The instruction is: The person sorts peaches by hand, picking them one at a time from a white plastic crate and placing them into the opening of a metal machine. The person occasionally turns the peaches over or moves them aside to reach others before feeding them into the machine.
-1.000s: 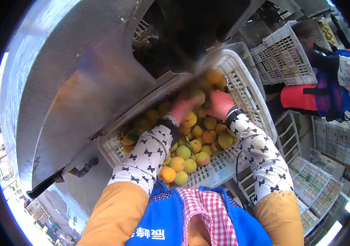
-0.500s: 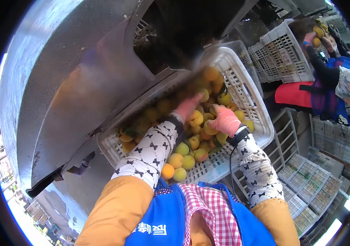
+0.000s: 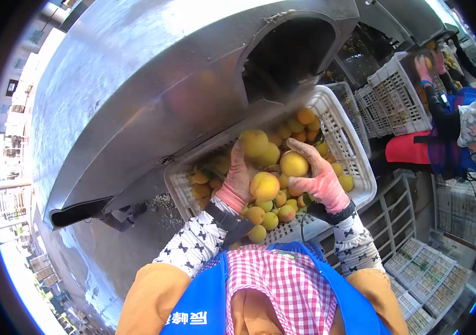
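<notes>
Both my hands wear pink gloves and are raised over a white plastic crate (image 3: 355, 187) of yellow and greenish peaches. My left hand (image 3: 237, 180) is closed around peaches: one yellow peach (image 3: 254, 143) shows at its fingertips and a red-blushed peach (image 3: 264, 186) by its palm. Between the thumb and fingers of my right hand (image 3: 325, 182) sits another yellow peach (image 3: 294, 163). Below the hands, greener peaches (image 3: 270, 221) lie in the near part of the crate. My left hand hides part of the pile.
A large metal machine (image 3: 154, 111) with a dark opening (image 3: 285, 56) stands over the crate's far side. At right, a co-worker (image 3: 455, 123) handles fruit by a stack of white crates (image 3: 397, 95). A metal rack (image 3: 391, 215) and more crates (image 3: 427, 273) are at lower right.
My hands have come up out of the pile with peaches in them and now face each other. The camera view has shifted, with more of the machine showing.
</notes>
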`<action>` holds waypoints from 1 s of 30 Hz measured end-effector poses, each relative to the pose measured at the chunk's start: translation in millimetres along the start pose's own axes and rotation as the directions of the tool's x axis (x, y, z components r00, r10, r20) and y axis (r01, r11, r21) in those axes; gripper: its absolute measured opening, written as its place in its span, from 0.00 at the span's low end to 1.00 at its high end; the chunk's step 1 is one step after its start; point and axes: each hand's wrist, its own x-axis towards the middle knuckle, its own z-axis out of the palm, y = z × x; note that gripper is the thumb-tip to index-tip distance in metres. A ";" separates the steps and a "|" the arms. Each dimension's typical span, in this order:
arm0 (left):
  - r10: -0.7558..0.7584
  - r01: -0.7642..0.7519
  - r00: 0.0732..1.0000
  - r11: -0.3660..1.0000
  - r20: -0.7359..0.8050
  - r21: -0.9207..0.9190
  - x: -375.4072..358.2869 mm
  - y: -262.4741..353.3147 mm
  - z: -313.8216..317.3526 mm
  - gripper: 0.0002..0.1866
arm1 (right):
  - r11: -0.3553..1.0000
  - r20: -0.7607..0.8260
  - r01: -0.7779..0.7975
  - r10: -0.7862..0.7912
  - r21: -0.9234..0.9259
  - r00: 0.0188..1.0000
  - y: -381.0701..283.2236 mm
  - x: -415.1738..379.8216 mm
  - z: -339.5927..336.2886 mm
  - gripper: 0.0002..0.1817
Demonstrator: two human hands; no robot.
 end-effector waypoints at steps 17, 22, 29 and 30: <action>0.084 -0.077 0.991 0.995 0.106 -0.068 -26.5 7.0 6.5 0.49 | 0.379 -0.186 0.068 -0.594 -0.923 0.783 -40.2 119.0 5.8 0.39; 0.095 -0.087 0.994 0.987 0.049 -0.136 -25.4 9.8 -0.7 0.49 | 0.475 -0.258 0.015 -0.503 -0.880 0.825 -40.0 135.7 9.5 0.36; 0.137 -0.149 0.988 0.973 -0.076 -0.174 -14.6 18.2 2.1 0.49 | 0.641 -0.297 0.312 -0.661 -0.702 0.689 -55.1 156.2 11.6 0.38; 0.150 -0.151 0.988 0.969 -0.019 -0.194 -12.0 21.5 1.5 0.49 | 0.808 -0.336 0.409 -0.560 -0.424 0.757 -66.0 128.4 14.5 0.39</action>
